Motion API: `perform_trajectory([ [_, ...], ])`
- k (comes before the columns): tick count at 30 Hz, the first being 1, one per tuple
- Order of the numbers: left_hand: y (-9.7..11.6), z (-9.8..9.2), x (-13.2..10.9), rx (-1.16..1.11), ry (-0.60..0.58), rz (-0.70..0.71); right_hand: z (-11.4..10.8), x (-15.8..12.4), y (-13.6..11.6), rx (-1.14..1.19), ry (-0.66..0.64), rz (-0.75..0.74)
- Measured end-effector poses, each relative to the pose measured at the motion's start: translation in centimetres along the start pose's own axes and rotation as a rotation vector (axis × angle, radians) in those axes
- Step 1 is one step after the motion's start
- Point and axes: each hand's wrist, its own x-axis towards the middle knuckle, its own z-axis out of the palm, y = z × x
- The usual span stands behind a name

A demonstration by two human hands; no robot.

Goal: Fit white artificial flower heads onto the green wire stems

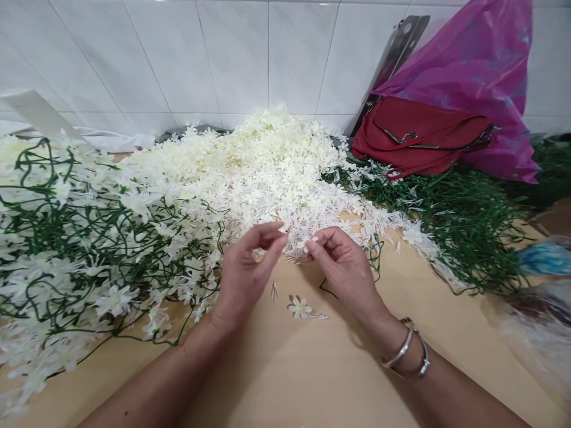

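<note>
My right hand (345, 261) pinches a small white artificial flower (309, 242) between thumb and fingertips. Facing it, my left hand (250, 264) has its thumb and index finger brought close together; a pale bit shows at the tips, too small to name. Below the hands, a single white flower with a yellowish centre (300, 308) lies on the tan tabletop (285, 368), with a thin white stamen piece (319, 315) beside it. Another stamen piece (274, 291) rests nearer my left hand. Behind both hands spreads a large heap of loose cream-white flowers (276, 148).
On the left lies a tangle of green stems with white flowers (111, 238). Green stems (464, 226) are piled at the right, below a red handbag (423, 134) and a purple plastic bag (482, 65). Clear plastic (542, 327) sits at the right edge. A tiled wall (241, 59) stands behind.
</note>
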Motion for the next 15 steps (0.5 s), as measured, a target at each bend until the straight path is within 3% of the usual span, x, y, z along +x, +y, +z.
perform_trajectory([
  [3, -0.5, -1.2, 1.0, 0.037, 0.147, -0.008, -0.2, 0.2, 0.1, 0.091, 0.0, 0.02],
  [6, -1.1, -2.1, 1.6, 0.165, 0.196, 0.003, -0.4, 0.4, 0.4, 0.14, 0.007, 0.023],
  [15, -1.5, -2.4, 1.6, 0.459, -0.027, 0.214, -1.0, 1.0, 0.8, 0.063, 0.013, -0.032],
])
